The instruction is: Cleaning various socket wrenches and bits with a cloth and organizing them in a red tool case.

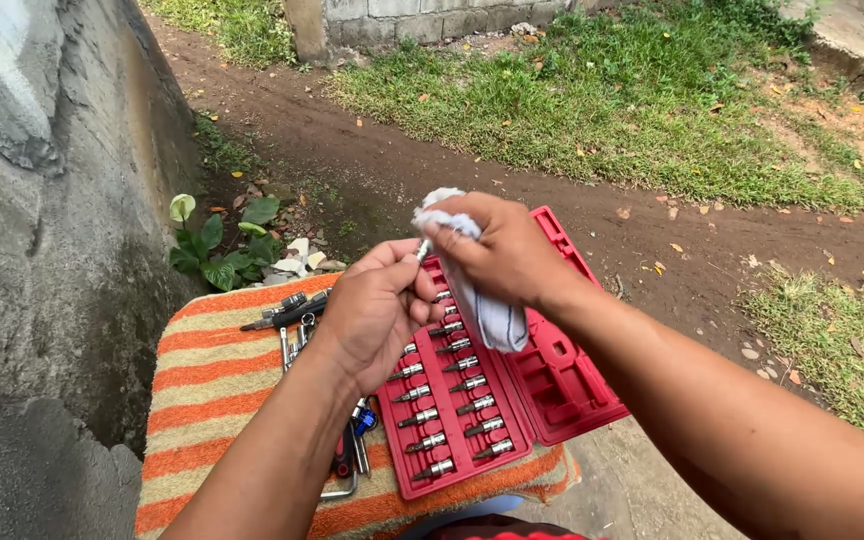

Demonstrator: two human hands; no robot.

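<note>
- Two bare hands meet above an open red tool case, seen from a head camera looking down; a concrete wall rises on the left, and a dirt path and grass lie beyond.
- An orange and cream striped cloth [214, 385] covers the surface that carries everything.
- On it, the red case [492, 400] lies open, lid to the right, with two rows of silver bit sockets [452, 390] seated in its left half.
- Left of the case, loose hand tools [297, 315], dark and metallic, lie on the stripes, partly hidden by the left forearm.
- The right hand [507, 255] is clenched around a white rag [482, 300], which bunches above the knuckles and hangs down below the palm.
- The left hand [377, 310] is closed in a pinch on a small silver bit [421, 250], thumb and fingers wrapped round its lower end.
- That bit sits between the two hands, well above the case. Its long axis tilts up and slightly right, from the left fingers towards the rag.
- Its upper tip touches or nearly touches the rag at the right fingertips; which of the two cannot be told.
- Both hands are at the bit, the left holding it and the right meeting it through the rag.
</note>
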